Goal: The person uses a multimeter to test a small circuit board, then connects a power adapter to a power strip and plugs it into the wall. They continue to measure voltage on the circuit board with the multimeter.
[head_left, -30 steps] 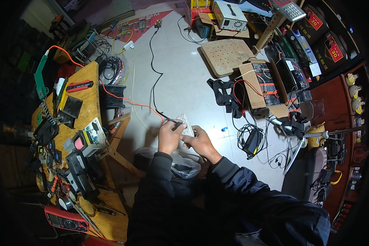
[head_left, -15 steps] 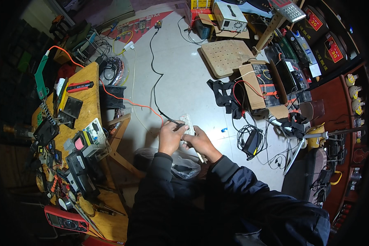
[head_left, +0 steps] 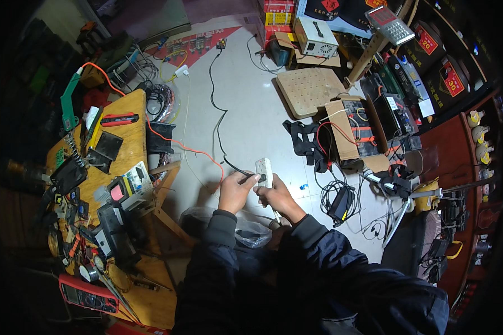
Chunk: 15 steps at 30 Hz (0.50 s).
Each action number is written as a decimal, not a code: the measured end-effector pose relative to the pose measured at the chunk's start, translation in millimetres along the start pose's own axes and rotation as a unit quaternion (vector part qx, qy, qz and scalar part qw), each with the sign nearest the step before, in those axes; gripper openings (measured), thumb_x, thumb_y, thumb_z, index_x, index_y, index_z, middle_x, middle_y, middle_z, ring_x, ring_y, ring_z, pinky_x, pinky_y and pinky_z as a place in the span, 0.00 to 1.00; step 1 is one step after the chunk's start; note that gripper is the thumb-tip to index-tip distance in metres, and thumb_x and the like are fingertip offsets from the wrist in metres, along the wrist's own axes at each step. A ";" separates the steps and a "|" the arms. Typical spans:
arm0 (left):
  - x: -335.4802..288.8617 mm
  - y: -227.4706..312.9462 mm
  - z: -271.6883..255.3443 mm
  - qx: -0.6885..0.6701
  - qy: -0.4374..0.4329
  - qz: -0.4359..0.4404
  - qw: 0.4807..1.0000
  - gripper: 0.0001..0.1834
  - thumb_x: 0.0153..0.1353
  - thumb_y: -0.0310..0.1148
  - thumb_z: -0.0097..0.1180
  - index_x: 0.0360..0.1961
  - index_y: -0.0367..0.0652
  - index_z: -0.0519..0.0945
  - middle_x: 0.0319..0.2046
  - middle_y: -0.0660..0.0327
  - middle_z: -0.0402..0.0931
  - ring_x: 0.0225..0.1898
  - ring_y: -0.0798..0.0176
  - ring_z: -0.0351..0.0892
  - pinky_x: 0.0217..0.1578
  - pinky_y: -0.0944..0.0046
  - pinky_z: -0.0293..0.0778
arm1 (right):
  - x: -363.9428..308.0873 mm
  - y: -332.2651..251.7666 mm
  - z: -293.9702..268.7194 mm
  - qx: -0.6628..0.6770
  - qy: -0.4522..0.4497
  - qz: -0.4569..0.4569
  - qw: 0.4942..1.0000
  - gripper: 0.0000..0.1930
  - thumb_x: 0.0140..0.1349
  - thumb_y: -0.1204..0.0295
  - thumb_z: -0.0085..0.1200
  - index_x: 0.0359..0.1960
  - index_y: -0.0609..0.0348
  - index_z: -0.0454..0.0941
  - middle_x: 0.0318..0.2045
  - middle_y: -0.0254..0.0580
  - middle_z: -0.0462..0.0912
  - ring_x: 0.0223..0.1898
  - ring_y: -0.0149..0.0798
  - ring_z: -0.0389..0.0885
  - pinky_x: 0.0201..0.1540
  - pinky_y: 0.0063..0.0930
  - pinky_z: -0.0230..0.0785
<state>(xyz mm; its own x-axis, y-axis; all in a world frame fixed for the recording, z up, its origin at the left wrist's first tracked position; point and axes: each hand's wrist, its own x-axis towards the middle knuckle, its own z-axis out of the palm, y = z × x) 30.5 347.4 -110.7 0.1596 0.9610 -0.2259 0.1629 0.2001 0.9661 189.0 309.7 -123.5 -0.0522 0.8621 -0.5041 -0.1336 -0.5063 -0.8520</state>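
My left hand [head_left: 234,193] is closed on a black plug [head_left: 262,177] at the end of a black cable [head_left: 222,134]. The plug is up against the face of a white power strip [head_left: 264,165]; whether its pins are in a socket cannot be made out. My right hand [head_left: 278,199] is closed around the lower part of the strip, which stands tilted upward before me. An orange cord [head_left: 198,151] runs from the left toward my left hand, its end hidden there. Below my hands lies a clear plastic bag [head_left: 252,231].
A wooden workbench [head_left: 131,120] on the left bears a red multimeter [head_left: 89,294], a red utility knife [head_left: 120,119] and loose tools. A green soldering iron [head_left: 71,100] is beyond it. Rightward stand a carton of batteries [head_left: 341,134], a coiled black adapter cable [head_left: 341,204] and a wooden stool top [head_left: 310,92].
The whole view has shifted slightly. The power strip is turned more upright, and the plug in my left hand now sits against its face. Both hands keep their hold.
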 end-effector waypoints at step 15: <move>-67.4 0.5 28.9 0.314 0.167 0.250 0.901 0.21 0.48 0.33 0.75 0.45 0.45 0.84 0.49 0.56 0.77 0.54 0.46 0.75 0.57 0.48 0.71 | -66.5 24.9 -27.1 -0.225 0.057 -0.051 0.971 0.26 0.62 0.70 0.65 0.55 0.71 0.65 0.36 0.56 0.82 0.29 0.44 0.86 0.31 0.38 0.79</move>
<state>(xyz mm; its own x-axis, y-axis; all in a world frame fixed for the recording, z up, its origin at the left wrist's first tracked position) 47.9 277.2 -98.6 0.0819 0.9256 0.3696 0.6863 -0.3213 0.6525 216.0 239.1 -115.0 0.0512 0.9130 -0.4047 0.3142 -0.3993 -0.8613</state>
